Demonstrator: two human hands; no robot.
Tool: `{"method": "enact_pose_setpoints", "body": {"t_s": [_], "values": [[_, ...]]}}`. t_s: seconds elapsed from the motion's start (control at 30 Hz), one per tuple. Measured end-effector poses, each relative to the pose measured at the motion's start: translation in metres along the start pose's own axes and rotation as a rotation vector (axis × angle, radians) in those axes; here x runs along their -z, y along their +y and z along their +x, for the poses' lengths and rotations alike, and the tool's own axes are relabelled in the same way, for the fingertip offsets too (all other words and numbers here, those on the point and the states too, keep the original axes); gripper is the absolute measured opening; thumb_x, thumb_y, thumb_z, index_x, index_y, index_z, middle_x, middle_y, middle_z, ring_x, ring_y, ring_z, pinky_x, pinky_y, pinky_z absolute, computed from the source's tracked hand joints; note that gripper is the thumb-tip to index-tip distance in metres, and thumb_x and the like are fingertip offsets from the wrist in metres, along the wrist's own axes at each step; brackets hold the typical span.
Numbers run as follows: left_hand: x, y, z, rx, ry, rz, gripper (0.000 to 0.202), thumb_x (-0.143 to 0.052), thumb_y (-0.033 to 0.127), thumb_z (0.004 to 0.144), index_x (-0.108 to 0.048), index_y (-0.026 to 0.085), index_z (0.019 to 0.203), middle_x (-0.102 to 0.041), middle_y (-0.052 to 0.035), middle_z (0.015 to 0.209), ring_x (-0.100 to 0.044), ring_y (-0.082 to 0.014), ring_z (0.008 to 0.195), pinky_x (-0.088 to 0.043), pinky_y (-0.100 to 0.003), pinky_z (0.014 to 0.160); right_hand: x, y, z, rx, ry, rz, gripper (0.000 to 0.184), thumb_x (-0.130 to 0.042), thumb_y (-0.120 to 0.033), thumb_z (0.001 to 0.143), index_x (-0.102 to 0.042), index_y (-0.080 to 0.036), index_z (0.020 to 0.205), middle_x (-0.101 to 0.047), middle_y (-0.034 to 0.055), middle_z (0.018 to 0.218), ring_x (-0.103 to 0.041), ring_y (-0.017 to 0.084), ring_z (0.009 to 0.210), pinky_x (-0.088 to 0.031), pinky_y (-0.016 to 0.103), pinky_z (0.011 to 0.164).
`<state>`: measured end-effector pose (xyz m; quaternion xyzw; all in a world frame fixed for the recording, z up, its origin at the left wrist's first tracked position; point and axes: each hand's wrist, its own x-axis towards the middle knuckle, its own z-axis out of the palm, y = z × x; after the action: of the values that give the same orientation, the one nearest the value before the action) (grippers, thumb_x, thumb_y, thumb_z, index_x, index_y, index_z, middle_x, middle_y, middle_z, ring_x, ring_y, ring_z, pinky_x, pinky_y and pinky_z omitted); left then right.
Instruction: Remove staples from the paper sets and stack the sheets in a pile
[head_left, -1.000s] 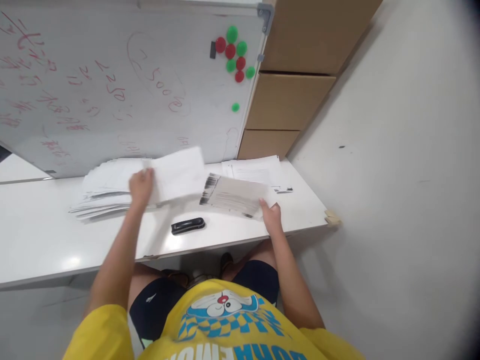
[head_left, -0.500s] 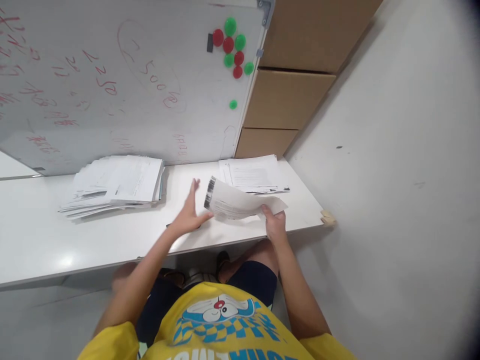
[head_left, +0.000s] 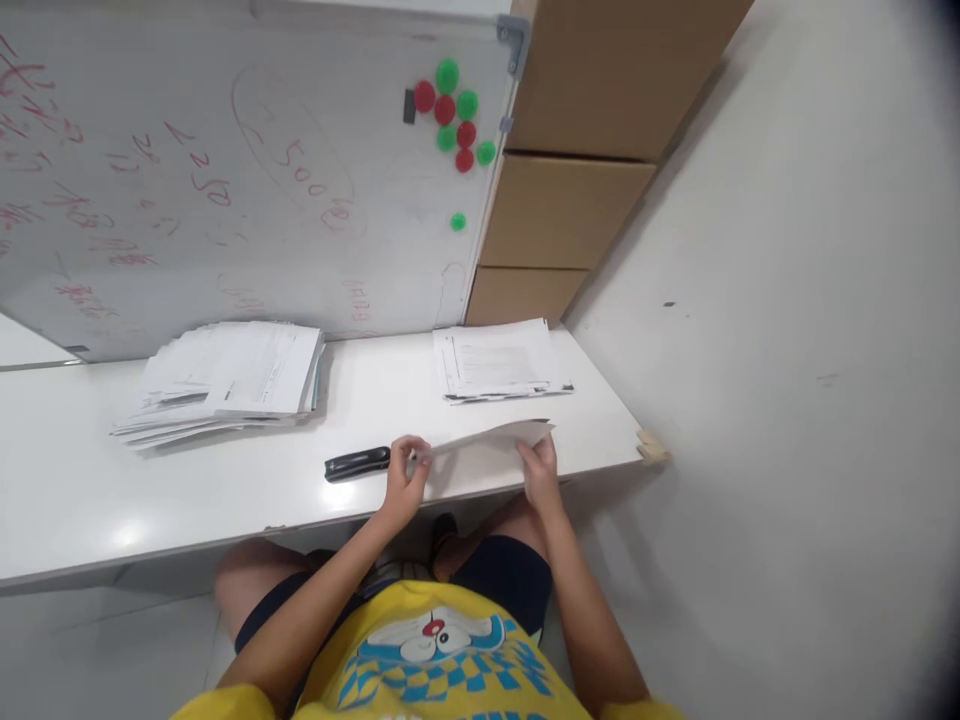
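Both my hands hold a thin set of paper sheets [head_left: 487, 438] just above the near edge of the white table [head_left: 187, 490]. My left hand [head_left: 407, 477] pinches its left end, fingers closed. At the right end, my right hand [head_left: 540, 470] grips the sheets. A black stapler [head_left: 358, 464] lies on the table just left of my left hand. A big loose stack of papers [head_left: 225, 378] sits at the left, and a smaller neat stack of papers [head_left: 499, 360] lies beyond my hands at the right.
A whiteboard [head_left: 225, 170] with red writing and red and green magnets [head_left: 454, 110] leans behind the table. Brown cardboard boxes [head_left: 570, 200] are stacked at its right. A bare white wall [head_left: 787, 350] runs along the right side.
My left hand left a sheet on the left stack, swung right and took the left end of the sheets in my right hand. The sheets came toward me, now seen edge-on.
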<state>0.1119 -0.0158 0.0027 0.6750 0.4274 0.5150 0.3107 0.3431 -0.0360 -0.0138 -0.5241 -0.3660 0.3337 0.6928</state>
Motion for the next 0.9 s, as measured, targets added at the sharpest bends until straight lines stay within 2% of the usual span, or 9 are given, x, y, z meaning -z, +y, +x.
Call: {"method": "enact_pose_setpoints", "body": {"t_s": [0.1, 0.23, 0.3, 0.4, 0.47, 0.53, 0.63, 0.77, 0.9], "values": [[-0.005, -0.006, 0.005, -0.008, -0.062, 0.04, 0.023, -0.041, 0.04, 0.094, -0.053, 0.021, 0.094, -0.061, -0.0073, 0.091, -0.06, -0.0189, 0.09, -0.048, -0.035, 0.084, -0.002, 0.008, 0.0, -0.014, 0.051, 0.016, 0.024, -0.064, -0.036, 0.074, -0.057, -0.023, 0.093, -0.064, 0.0026, 0.091, -0.059, 0.021, 0.093, -0.043, 0.037, 0.09], [-0.004, -0.004, 0.009, 0.0, -0.058, 0.13, 0.026, -0.036, 0.039, 0.095, -0.054, 0.02, 0.095, -0.063, -0.0079, 0.089, -0.061, -0.0196, 0.087, -0.049, -0.035, 0.079, -0.004, 0.002, -0.002, -0.084, 0.006, 0.024, 0.034, -0.066, -0.038, 0.072, -0.059, -0.022, 0.102, -0.067, 0.0038, 0.099, -0.059, 0.023, 0.099, -0.043, 0.037, 0.091], [0.009, 0.004, 0.005, -0.022, -0.008, 0.213, 0.024, -0.038, 0.037, 0.095, -0.054, 0.02, 0.099, -0.064, -0.0084, 0.092, -0.061, -0.0203, 0.088, -0.049, -0.035, 0.079, 0.001, -0.005, -0.007, -0.135, -0.032, -0.043, 0.034, -0.065, -0.04, 0.075, -0.06, -0.022, 0.103, -0.069, 0.0046, 0.101, -0.059, 0.024, 0.101, -0.044, 0.037, 0.09], [0.048, 0.019, 0.0, -0.108, 0.048, 0.376, 0.024, -0.039, 0.033, 0.095, -0.055, 0.021, 0.107, -0.064, -0.0089, 0.099, -0.06, -0.0214, 0.096, -0.047, -0.038, 0.087, 0.013, -0.016, -0.023, -0.256, -0.141, -0.171, 0.032, -0.066, -0.044, 0.076, -0.063, -0.023, 0.099, -0.071, 0.0051, 0.099, -0.063, 0.025, 0.095, -0.048, 0.036, 0.084], [0.077, 0.023, 0.0, -0.148, -0.05, 0.502, 0.027, -0.041, 0.032, 0.094, -0.055, 0.021, 0.114, -0.065, -0.0088, 0.102, -0.059, -0.022, 0.1, -0.044, -0.039, 0.092, 0.021, -0.018, -0.032, -0.353, -0.234, -0.212, 0.033, -0.068, -0.046, 0.073, -0.063, -0.023, 0.096, -0.073, 0.0055, 0.096, -0.065, 0.026, 0.09, -0.05, 0.036, 0.079], [0.1, 0.017, 0.002, -0.154, -0.234, 0.64, 0.036, -0.048, 0.035, 0.091, -0.052, 0.02, 0.123, -0.064, -0.0103, 0.111, -0.058, -0.0249, 0.106, -0.044, -0.041, 0.093, 0.025, -0.017, -0.037, -0.424, -0.289, -0.24, 0.035, -0.071, -0.049, 0.069, -0.063, -0.023, 0.092, -0.074, 0.0065, 0.092, -0.067, 0.028, 0.087, -0.051, 0.038, 0.076], [0.116, -0.003, 0.004, -0.148, -0.464, 0.812, 0.05, -0.056, 0.037, 0.087, -0.046, 0.017, 0.132, -0.06, -0.014, 0.12, -0.056, -0.0296, 0.109, -0.044, -0.045, 0.091, 0.022, -0.012, -0.039, -0.501, -0.319, -0.274, 0.04, -0.073, -0.051, 0.064, -0.063, -0.022, 0.09, -0.074, 0.0081, 0.091, -0.068, 0.03, 0.086, -0.052, 0.039, 0.076], [0.117, -0.024, 0.004, -0.133, -0.535, 0.831, 0.034, -0.051, 0.024, 0.09, -0.051, 0.016, 0.123, -0.065, -0.0116, 0.107, -0.06, -0.0253, 0.098, -0.047, -0.04, 0.085, 0.013, -0.013, -0.041, -0.549, -0.314, -0.32, 0.041, -0.073, -0.05, 0.062, -0.062, -0.021, 0.09, -0.074, 0.008, 0.09, -0.068, 0.029, 0.086, -0.052, 0.037, 0.074], [0.117, -0.031, 0.004, -0.156, -0.525, 0.792, 0.03, -0.052, 0.024, 0.091, -0.052, 0.018, 0.12, -0.064, -0.0095, 0.104, -0.06, -0.0239, 0.094, -0.049, -0.038, 0.081, 0.009, -0.016, -0.042, -0.533, -0.269, -0.34, 0.039, -0.072, -0.049, 0.059, -0.062, -0.021, 0.085, -0.074, 0.0075, 0.086, -0.068, 0.029, 0.084, -0.052, 0.036, 0.072]]}}
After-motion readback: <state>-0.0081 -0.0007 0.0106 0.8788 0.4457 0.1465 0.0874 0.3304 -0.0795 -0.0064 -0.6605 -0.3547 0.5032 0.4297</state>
